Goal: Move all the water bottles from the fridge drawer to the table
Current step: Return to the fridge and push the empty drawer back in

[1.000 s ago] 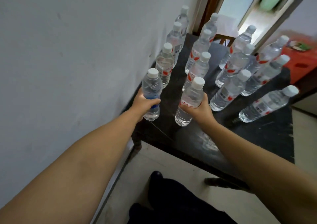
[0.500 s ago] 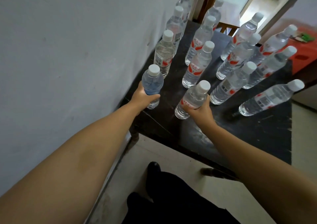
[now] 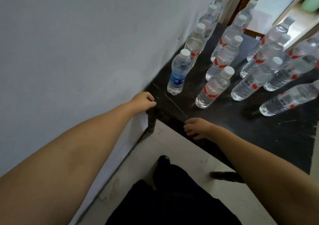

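— Bottles [image 3: 241, 52] all over the desk [image 3: 259, 138], upright in rows running toward twelve o'clock. Is that the lot?

— Can't say; the fridge drawer isn't in sight. The nearest two, a blue-label bottle [image 3: 179, 73] at eleven and a red-label bottle [image 3: 213, 88] at one, stand free near the front edge.

— And the hands?

— Both hold nothing. Left hand [image 3: 143, 100] hangs at the desk's near corner, fingers loosely curled. Right hand [image 3: 198, 128] is over the front edge, fingers slack.

— So another trip?

— Likely, if any bottles remain in the drawer.
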Demonstrator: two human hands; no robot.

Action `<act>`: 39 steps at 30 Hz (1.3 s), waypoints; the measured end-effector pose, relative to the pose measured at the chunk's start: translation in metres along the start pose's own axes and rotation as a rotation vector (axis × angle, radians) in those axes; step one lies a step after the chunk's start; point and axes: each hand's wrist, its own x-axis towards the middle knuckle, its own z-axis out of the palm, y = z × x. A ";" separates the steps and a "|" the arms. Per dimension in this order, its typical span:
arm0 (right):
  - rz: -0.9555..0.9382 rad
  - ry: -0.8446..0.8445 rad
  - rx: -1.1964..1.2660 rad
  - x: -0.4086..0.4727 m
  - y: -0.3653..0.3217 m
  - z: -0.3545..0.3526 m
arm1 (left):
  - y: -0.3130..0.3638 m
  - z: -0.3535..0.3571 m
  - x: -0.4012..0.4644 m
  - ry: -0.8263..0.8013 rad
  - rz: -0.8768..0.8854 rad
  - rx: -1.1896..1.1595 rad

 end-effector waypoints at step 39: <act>-1.387 -0.839 -2.194 -0.137 0.065 0.316 | -0.073 0.311 -0.440 0.813 -1.382 -0.736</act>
